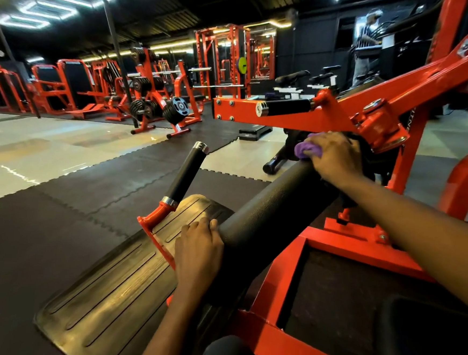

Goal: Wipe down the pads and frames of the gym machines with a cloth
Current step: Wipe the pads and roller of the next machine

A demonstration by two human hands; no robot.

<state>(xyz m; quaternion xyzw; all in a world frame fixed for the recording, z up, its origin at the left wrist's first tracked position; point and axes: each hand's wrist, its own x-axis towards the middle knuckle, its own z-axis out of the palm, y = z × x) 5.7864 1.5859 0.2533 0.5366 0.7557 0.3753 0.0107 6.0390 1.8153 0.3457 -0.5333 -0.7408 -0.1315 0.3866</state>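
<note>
Two hands in play. Your right hand (335, 158) is clenched round a bunched purple cloth (306, 150), pressing it onto the far end of the black roller pad (271, 205), just below the red pivot housing (380, 129). Your left hand (198, 253) holds nothing; its fingers lie relaxed against the near end of the roller, over the ribbed black plate (109, 285).

Handling, as a judgement:
- The cloth looks soft, light and limp. Keep it wadded in the palm so no loose corner catches in the pivot.
- The roller pad looks padded with a textured vinyl-like skin, so it should give a little under pressure, and it may turn on its axle. Bracing it with the left hand makes sense.
- The red frame (330, 245) is stiff painted steel and won't shift. Its bolts and edges could snag the cloth.
- The black handle grip (185, 175) stands beside the left hand, untouched.

Containers: no bucket, bottle or bin is visible. Can't tell whether the cloth is damp or dry.
</note>
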